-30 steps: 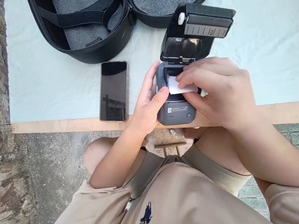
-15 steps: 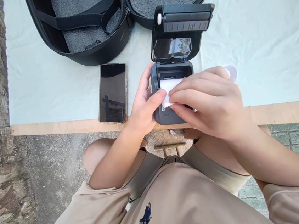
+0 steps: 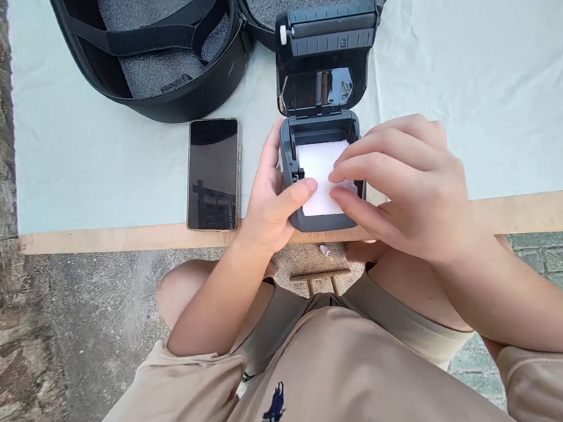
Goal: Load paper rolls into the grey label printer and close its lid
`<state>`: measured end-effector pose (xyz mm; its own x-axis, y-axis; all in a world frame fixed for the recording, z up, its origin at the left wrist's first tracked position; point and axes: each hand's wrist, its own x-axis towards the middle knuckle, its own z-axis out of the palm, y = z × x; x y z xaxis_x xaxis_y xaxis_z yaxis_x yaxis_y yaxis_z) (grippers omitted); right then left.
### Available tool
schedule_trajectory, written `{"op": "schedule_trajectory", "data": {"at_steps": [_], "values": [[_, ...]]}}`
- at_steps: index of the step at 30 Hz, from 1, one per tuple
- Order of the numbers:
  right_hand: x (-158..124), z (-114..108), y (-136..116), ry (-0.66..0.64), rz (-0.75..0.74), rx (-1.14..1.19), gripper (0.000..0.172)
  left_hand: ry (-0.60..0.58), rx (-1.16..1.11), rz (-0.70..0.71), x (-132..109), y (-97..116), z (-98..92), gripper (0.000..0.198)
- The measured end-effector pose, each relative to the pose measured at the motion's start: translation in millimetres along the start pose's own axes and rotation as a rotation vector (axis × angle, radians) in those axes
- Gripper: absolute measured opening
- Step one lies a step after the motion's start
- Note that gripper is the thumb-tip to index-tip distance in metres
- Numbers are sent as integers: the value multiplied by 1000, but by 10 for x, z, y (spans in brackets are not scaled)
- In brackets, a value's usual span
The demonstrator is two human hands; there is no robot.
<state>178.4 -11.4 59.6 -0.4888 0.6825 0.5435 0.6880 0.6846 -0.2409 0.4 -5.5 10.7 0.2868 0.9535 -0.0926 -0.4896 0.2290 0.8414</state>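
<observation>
A small dark grey label printer (image 3: 330, 222) stands at the table's front edge with its lid (image 3: 329, 65) swung up and back. White paper (image 3: 316, 160), likely a roll, lies in its compartment. My left hand (image 3: 278, 201) grips the printer's left side, fingers behind it and thumb over the paper's left edge. Over the paper's right part is my right hand (image 3: 404, 184), its thumb and forefinger a little apart with nothing visible between them. Whether those fingertips touch the paper I cannot tell. Part of the printer's right side is hidden by this hand.
Left of the printer lies a phone (image 3: 213, 174) with a dark screen. Behind stands an open black zip case (image 3: 189, 100) with grey foam and straps. A pale cloth (image 3: 509, 79) covers the table, whose wooden edge (image 3: 533, 211) is close to my legs.
The white paper has settled lower and flatter into the compartment. My right fingers have let go of it and parted, moving slightly right. The printer has shifted slightly left.
</observation>
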Motion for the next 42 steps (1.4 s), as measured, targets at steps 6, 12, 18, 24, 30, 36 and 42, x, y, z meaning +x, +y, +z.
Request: {"op": "schedule_trajectory", "data": {"at_steps": [6,12,18,24,30,36,42], "values": [[43,-100,61,188,147,119,33,-24,102,9,-17,-68,-46,98],[63,-197,133,73,370,333,55,-83,167,27,-23,-67,-65,105],[66,-173,143,111,246,279,17,-107,172,31,-13,-75,-112,94],[101,-155,160,-1,122,198,14,-111,94,39,-24,-38,-67,89],[92,-140,40,-75,105,176,23,-72,71,-39,-54,25,-30,60],[44,-162,9,-142,82,134,22,-112,88,-12,-68,11,-44,42],[1,-146,28,-158,188,107,27,-95,144,-29,-75,16,-34,49]]}}
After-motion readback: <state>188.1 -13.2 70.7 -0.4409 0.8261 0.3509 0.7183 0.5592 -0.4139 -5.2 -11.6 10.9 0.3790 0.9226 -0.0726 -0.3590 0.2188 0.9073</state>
